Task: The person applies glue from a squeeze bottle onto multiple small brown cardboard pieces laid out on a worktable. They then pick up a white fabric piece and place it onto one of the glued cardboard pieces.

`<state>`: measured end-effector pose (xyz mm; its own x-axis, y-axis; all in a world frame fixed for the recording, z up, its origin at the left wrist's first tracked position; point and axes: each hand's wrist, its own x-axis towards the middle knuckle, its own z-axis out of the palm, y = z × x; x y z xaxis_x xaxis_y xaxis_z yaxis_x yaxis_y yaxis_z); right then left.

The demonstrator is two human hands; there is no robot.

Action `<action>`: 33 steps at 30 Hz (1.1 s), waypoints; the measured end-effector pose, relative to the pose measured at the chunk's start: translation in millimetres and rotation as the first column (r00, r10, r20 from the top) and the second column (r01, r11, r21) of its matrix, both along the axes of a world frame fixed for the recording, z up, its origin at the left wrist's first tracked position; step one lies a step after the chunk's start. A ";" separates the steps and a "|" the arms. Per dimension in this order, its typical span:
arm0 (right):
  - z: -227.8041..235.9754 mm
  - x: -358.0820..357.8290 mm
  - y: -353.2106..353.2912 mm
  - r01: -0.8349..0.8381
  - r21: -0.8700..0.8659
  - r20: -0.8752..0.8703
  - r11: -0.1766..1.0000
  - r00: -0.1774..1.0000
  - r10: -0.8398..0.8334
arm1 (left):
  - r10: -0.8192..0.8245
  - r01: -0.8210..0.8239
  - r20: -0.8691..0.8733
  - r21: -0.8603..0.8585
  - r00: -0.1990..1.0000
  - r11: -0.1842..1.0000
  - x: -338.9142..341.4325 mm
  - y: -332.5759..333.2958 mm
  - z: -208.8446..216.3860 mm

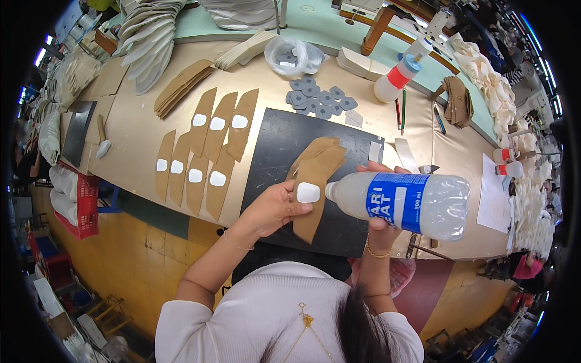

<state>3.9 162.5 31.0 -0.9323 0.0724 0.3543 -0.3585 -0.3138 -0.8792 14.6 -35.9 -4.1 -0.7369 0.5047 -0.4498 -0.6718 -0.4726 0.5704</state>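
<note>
- White short-sleeved top [254, 302] spreads across six o'clock, nearest the camera, with a gold necklace [307, 320] hanging over it.
- Just past three o'clock, the right hand [382, 236] has closed around a clear plastic bottle [445, 209], fingertips above and thumb below, its palm hidden.
- That bottle, blue-labelled, lies on its side in the grip, neck toward nine o'clock; inside is something whitish and cloudy, its level hard to read.
- Near the centre, the left hand [281, 209] pinches a brown piece [310, 227], thumb on its face, other fingers mostly hidden.
- On the brown piece sits a white patch [308, 193]; the bottle's neck ends just beside its right edge, and whether they touch cannot be told.
- Behind these, a dark mat [275, 145] lies on the table.
- Near ten o'clock, seven brown pieces with white patches [195, 175] lie in two rows.
- At twelve o'clock, an open clear bag [310, 55] holds grey pieces; more grey pieces [311, 91] lie loose just below it.
- Between one and two o'clock leans a red-banded bottle [386, 89] with pale contents.
- Around nine o'clock, a red basket [88, 209] holds white bundles [63, 183].
</note>
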 end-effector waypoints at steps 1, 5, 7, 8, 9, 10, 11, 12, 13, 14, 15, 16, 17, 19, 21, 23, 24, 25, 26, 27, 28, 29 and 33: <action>-2.5 -0.5 -2.5 -0.008 -0.004 -0.033 1.000 0.999 0.007 | 0.005 -0.004 -0.036 0.020 0.999 1.000 1.4 3.5 7.5; -4.2 -3.5 -5.8 -0.091 0.081 -0.182 0.993 0.978 0.104 | 0.067 -0.065 -0.183 0.015 0.981 0.998 4.7 13.7 26.6; 0.9 -0.6 -4.9 -0.060 0.104 -0.147 0.993 0.986 0.075 | 0.054 -0.061 -0.217 -0.025 0.975 0.998 4.9 14.1 30.3; 3.0 -0.4 -4.4 -0.044 0.116 -0.131 0.992 0.990 0.059 | 0.018 -0.030 -0.217 -0.048 0.976 0.998 4.6 12.5 31.4; 4.1 -4.3 -4.7 -0.051 0.103 -0.178 0.993 0.982 0.069 | -0.017 0.001 -0.217 -0.072 0.976 0.997 4.2 11.5 32.7; 4.5 -10.1 -5.4 -0.060 0.091 -0.223 0.994 0.972 0.079 | 0.000 -0.011 -0.222 -0.047 0.975 0.999 4.8 13.2 34.8; 4.9 -13.4 -5.7 -0.070 0.078 -0.268 0.994 0.959 0.089 | 0.018 -0.023 -0.226 -0.022 0.974 0.999 5.4 16.6 37.9; 5.6 -13.2 -5.1 -0.092 0.091 -0.267 0.992 0.957 0.113 | 0.036 -0.036 -0.230 0.003 0.972 0.999 6.0 18.2 40.6; 6.9 -12.4 -4.5 -0.109 0.104 -0.266 0.989 0.955 0.133 | 0.024 -0.027 -0.243 -0.008 0.970 1.000 5.4 16.8 42.9; 8.5 -11.7 -3.6 -0.126 0.116 -0.264 0.985 0.952 0.153 | 0.013 -0.018 -0.255 -0.019 0.967 1.000 4.5 14.9 44.9; 10.9 -11.4 -1.5 -0.153 0.121 -0.268 0.981 0.946 0.181 | 0.001 -0.010 -0.267 -0.031 0.964 0.999 4.0 13.4 46.1; 10.0 -12.9 -1.7 -0.123 0.105 -0.272 0.987 0.951 0.147 | -0.002 -0.010 -0.278 -0.041 0.961 0.999 4.0 13.7 46.2; 8.4 -15.6 -2.5 -0.092 0.089 -0.275 0.992 0.955 0.113 | -0.005 -0.010 -0.288 -0.051 0.958 0.999 4.2 14.2 46.2; 11.1 -20.9 -7.8 -0.061 0.024 -0.282 0.998 0.957 0.065 | -0.008 -0.005 -0.288 -0.046 0.958 0.999 4.2 15.0 46.8; 13.1 -21.2 -4.5 -0.120 0.082 -0.289 0.989 0.947 0.139 | -0.008 0.004 -0.268 -0.017 0.963 1.000 3.7 15.7 48.0; 18.4 -16.1 -6.9 -0.197 0.039 -0.283 0.980 0.938 0.200 | -0.016 0.011 -0.263 -0.020 0.965 1.000 1.9 13.3 46.5; 19.4 -16.5 -6.1 -0.174 0.082 -0.287 0.981 0.939 0.191 | -0.020 0.015 -0.260 -0.022 0.965 1.000 0.9 12.4 46.2; 19.8 -16.9 -2.9 -0.154 0.129 -0.288 0.980 0.940 0.185 | -0.002 -0.004 -0.269 -0.020 0.963 1.000 0.8 13.1 47.6; 20.3 -17.6 0.4 -0.133 0.176 -0.289 0.975 0.940 0.180 | 0.017 -0.023 -0.278 -0.017 0.960 1.000 0.5 14.5 50.7; 21.0 -18.7 3.6 -0.153 0.194 -0.264 0.969 0.943 0.202 | 0.036 -0.042 -0.288 -0.015 0.957 0.999 0.2 16.3 52.1; 21.6 -20.0 5.7 -0.175 0.207 -0.241 0.963 0.945 0.223 | 0.053 -0.054 -0.282 0.007 0.958 0.999 0.2 17.0 51.0; 22.2 -21.3 7.2 -0.197 0.221 -0.217 0.955 0.945 0.245 | 0.072 -0.066 -0.276 0.029 0.958 0.997 0.2 18.1 48.6; 23.4 -9.8 2.1 -0.164 0.252 -0.264 0.954 0.937 0.230 | 0.059 -0.061 -0.296 0.004 0.953 0.998 -0.8 12.3 44.1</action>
<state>-6.0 164.6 54.4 -0.7755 -0.2142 0.5939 -0.5566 -0.2122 -0.8032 13.8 -23.6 40.0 -0.8661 0.4538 -0.2094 -0.4431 -0.5033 0.7419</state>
